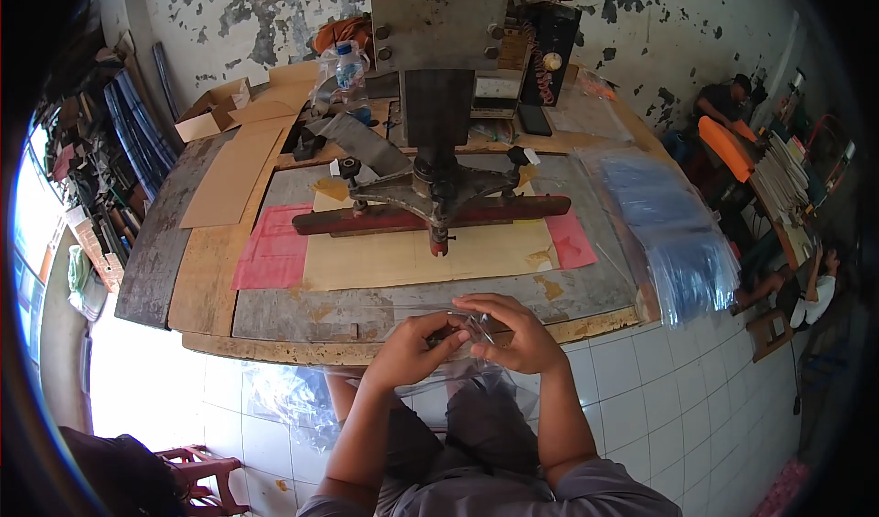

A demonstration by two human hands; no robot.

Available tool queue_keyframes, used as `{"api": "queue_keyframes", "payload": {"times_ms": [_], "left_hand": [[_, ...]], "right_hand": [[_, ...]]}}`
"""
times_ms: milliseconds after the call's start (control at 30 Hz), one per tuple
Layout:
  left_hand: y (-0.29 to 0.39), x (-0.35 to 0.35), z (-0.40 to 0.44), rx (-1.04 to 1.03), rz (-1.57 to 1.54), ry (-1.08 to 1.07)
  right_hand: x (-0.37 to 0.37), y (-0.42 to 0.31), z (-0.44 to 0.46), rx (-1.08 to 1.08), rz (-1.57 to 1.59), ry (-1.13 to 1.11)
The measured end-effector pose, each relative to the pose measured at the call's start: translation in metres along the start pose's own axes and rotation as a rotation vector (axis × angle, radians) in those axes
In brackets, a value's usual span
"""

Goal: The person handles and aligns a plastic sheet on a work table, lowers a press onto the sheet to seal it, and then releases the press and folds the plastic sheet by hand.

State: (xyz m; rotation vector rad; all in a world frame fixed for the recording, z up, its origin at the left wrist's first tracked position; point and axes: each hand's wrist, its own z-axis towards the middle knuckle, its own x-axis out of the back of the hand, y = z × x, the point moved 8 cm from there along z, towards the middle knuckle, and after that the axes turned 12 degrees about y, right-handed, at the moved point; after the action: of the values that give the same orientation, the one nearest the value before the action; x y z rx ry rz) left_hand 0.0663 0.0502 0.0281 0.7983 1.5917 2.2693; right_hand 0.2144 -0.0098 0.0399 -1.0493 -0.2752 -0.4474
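Note:
Clear plastic film (478,331) is bunched between my two hands, just in front of the bench's near edge. My left hand (417,345) has its fingers curled on the film from the left. From the right, my right hand (515,336) closes its bent fingers and thumb on the same plastic. Beyond them, a press head with a dark red bar (494,213) stands over a cream sheet (412,265) with pink pieces (272,247) at its ends. More of the clear film hangs below my hands over my lap.
Stacked clear plastic bags (673,233) lie at the bench's right. Cardboard (233,174) and a bottle (348,66) are on the left and back. A plastic bag (293,398) and a red stool (206,471) are at lower left. Two people sit at far right.

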Motion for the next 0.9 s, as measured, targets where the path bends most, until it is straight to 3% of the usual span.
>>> {"api": "queue_keyframes", "payload": {"times_ms": [900], "left_hand": [[0.0004, 0.0005, -0.0001, 0.001, 0.021, -0.005]], "right_hand": [[0.0002, -0.0016, 0.001, 0.002, 0.004, 0.011]]}}
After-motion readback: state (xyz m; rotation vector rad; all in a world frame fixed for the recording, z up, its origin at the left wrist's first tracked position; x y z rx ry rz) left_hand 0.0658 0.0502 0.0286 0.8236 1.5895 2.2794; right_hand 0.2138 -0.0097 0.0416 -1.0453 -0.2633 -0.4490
